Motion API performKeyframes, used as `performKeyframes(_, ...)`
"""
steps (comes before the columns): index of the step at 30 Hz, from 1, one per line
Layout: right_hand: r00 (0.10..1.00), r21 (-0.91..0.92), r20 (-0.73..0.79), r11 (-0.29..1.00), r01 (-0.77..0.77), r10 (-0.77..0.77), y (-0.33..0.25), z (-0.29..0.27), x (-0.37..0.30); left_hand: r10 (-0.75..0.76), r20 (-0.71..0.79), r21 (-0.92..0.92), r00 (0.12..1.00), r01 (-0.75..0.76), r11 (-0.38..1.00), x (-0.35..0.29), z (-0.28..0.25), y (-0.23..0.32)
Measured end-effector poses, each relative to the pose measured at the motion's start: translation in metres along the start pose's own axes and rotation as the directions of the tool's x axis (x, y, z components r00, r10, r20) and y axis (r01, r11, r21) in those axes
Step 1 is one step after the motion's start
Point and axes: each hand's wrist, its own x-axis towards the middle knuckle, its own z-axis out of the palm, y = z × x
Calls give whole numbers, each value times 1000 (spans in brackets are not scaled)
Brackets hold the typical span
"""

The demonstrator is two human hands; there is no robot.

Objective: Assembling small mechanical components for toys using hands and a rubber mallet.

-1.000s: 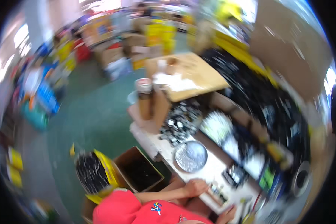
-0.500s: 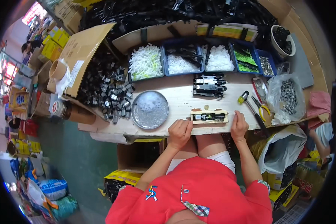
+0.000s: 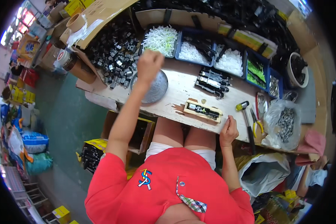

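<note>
My left hand [image 3: 149, 68] reaches over the round grey metal dish [image 3: 161, 95], with its knuckles at the near edge of a blue tray of white and pale-green plastic pieces [image 3: 161, 37]. Its fingertips are hidden below the hand. By the bench's front edge, my right hand [image 3: 228, 133] is closed, thumb against curled fingers; anything inside is hidden. Just left of it lies a small pale wooden frame [image 3: 190, 112], tilted on the bench. A black mechanism with metal bits [image 3: 203, 109] sits inside the frame. Several similar black assemblies [image 3: 213, 82] lie behind it.
Black-and-metal blocks [image 3: 119, 61] are heaped at left. More blue trays hold white pieces [image 3: 229, 61] and green pieces [image 3: 254, 72]. At right lie a yellow-handled hammer [image 3: 246, 119], yellow-handled pliers [image 3: 257, 125] and a clear bag of metal parts [image 3: 285, 123].
My left hand has left the wooden frame and moved up and left to the tray of white and green pieces. The right hand stays near the frame's right end. The view has turned.
</note>
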Motion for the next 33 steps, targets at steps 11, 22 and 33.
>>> performKeyframes(11,991,70,-131,997,25,-16,13,6,9,8,254,522,967,-144,841,91,27,-111)
performKeyframes(22,996,71,-86,997,15,-9,12,1,2,-221,298,67,929,210,975,107,72,-56)
performKeyframes(33,998,88,-60,996,1,4,11,1,4,-120,229,-138,966,154,978,124,64,-56)
